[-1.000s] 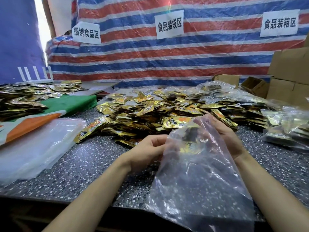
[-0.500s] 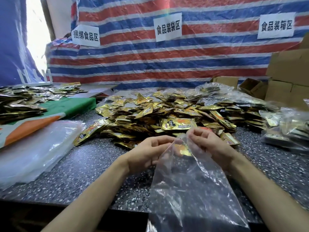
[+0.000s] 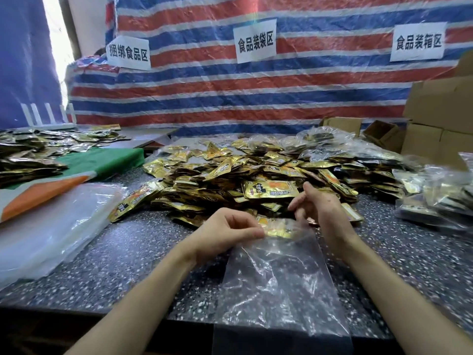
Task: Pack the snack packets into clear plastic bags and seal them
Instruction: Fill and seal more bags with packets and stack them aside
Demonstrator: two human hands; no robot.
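Speckled dark stone forms the table top (image 3: 122, 267), backed by a striped tarpaulin (image 3: 230, 98). At the near edge, a clear plastic bag (image 3: 276, 283) is pinched at the ten o'clock corner of its mouth between the thumb and curled fingers of the left hand (image 3: 225, 233); its lower end is draped over the table edge. A gold packet (image 3: 277, 230) is seen through the mouth, though whether it lies inside or beneath cannot be told. The right hand (image 3: 318, 208) is held just above the bag's one o'clock corner, fingers loosely spread, nothing gripped. At twelve o'clock the snack packets (image 3: 243, 175) are heaped. Flat empty bags (image 3: 51, 221) are stacked at nine o'clock, filled bags (image 3: 440, 198) lie at two o'clock, and cardboard boxes (image 3: 440, 106) are piled beyond them.
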